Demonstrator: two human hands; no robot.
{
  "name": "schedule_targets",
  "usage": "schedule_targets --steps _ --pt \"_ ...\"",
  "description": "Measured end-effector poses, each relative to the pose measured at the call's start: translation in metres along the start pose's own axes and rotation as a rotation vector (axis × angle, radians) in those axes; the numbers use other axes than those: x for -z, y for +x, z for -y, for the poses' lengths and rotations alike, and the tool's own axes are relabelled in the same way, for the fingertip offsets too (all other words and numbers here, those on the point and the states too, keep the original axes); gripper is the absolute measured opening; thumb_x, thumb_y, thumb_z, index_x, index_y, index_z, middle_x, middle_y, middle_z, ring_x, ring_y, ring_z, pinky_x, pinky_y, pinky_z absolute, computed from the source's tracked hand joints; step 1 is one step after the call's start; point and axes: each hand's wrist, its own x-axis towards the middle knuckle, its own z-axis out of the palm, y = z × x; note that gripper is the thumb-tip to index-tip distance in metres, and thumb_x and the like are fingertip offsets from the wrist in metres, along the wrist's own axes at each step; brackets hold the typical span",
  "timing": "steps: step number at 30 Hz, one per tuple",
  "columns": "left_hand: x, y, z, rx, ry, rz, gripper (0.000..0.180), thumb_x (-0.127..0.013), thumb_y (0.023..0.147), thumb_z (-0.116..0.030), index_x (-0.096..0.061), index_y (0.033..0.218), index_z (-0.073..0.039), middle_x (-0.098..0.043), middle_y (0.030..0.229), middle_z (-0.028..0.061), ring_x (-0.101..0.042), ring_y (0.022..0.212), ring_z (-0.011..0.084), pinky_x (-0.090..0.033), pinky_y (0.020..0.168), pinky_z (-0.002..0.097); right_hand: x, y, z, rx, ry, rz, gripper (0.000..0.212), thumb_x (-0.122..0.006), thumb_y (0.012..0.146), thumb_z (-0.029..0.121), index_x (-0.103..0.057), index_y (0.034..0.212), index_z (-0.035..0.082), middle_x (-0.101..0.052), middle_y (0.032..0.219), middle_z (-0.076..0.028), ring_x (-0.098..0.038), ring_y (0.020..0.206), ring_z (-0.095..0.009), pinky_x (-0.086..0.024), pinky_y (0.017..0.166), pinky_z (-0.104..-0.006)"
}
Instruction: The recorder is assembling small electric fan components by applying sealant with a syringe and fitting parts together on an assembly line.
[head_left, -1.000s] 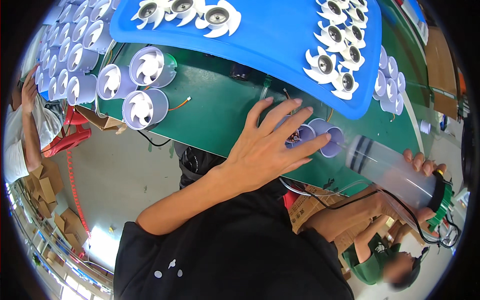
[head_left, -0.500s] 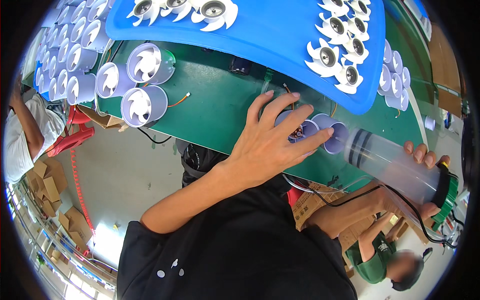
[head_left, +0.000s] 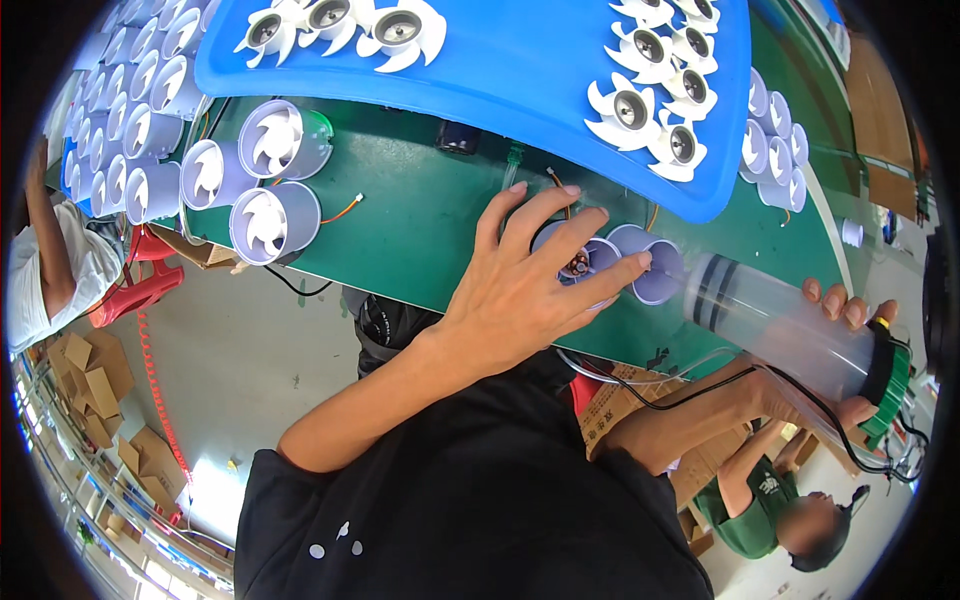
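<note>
Left hand (head_left: pixel 525 290) pressing, fingers spread flat, on pale lilac plastic cylindrical fan housings (head_left: pixel 655 268) lying on the smooth green bench top (head_left: pixel 420 220). Right hand (head_left: pixel 850 350) gripping, fingers wrapped, a translucent plastic syringe-shaped dispenser tube (head_left: pixel 775 325), nozzle meeting the housing mouth.

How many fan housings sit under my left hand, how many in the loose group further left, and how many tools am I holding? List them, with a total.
Lilac fan housings under the left hand: 2
Loose-group fan housings further left: 3
Clear tube tool in the right hand: 1
Total: 6
</note>
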Motion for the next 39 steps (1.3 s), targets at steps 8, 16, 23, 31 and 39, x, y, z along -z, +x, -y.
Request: schedule_targets --steps 8,16,23,31,39 --pt "0.021 -0.008 0.01 0.078 -0.063 0.021 0.079 -0.084 0.066 -0.033 -0.052 0.135 -0.013 -0.055 0.132 0.0048 -0.042 0.128 0.0316 -0.024 0.109 0.0609 0.059 -0.012 0.086 0.342 -0.184 -0.191 0.086 -0.072 0.069 0.058 -0.044 0.115 -0.009 -0.05 0.095 -0.012 -0.05 0.091 -0.028 -0.039 0.086 -0.0414" --pt "0.021 -0.006 0.009 0.093 -0.046 0.119 0.076 -0.076 0.077 -0.042 -0.048 0.138 -0.008 -0.055 0.127 0.0091 -0.04 0.129 0.0315 -0.024 0.112 0.0607 0.047 -0.006 0.03 -0.556 -1.61 -0.121 0.041 -0.081 0.077 0.018 -0.06 0.108 0.001 -0.066 0.087 -0.006 -0.059 0.078 -0.016 -0.048 0.077 -0.0298" --pt "0.025 -0.012 0.013 0.119 -0.191 0.1 0.071 -0.083 0.065 -0.023 -0.055 0.13 -0.011 -0.057 0.129 0.0039 -0.044 0.131 0.0297 -0.027 0.113 0.0596 0.049 -0.019 -0.025 -0.69 -1.724 0.079 0.058 -0.082 0.074 0.027 -0.057 0.117 -0.002 -0.063 0.107 -0.02 -0.06 0.096 -0.03 -0.047 0.087 -0.0383" --pt "0.026 -0.009 0.013 0.077 -0.225 0.098 0.067 -0.08 0.071 -0.025 -0.054 0.131 -0.01 -0.057 0.132 0.0037 -0.043 0.133 0.027 -0.025 0.115 0.0557 -0.085 0.056 -0.027 0.016 -1.327 0.298 0.032 -0.068 0.081 -0.006 -0.066 0.113 0.001 -0.063 0.091 -0.007 -0.061 0.079 -0.018 -0.049 0.072 -0.029" --pt "0.028 -0.014 0.017 0.087 -0.299 -0.003 0.063 -0.078 0.074 -0.025 -0.054 0.129 -0.005 -0.058 0.127 0.01 -0.045 0.129 0.0299 -0.029 0.114 0.0532 -0.166 0.126 -0.131 0.867 -1.121 1.317 0.025 -0.063 0.075 0.009 -0.063 0.099 0.011 -0.05 0.079 -0.002 -0.053 0.074 -0.017 -0.042 0.063 -0.0297"
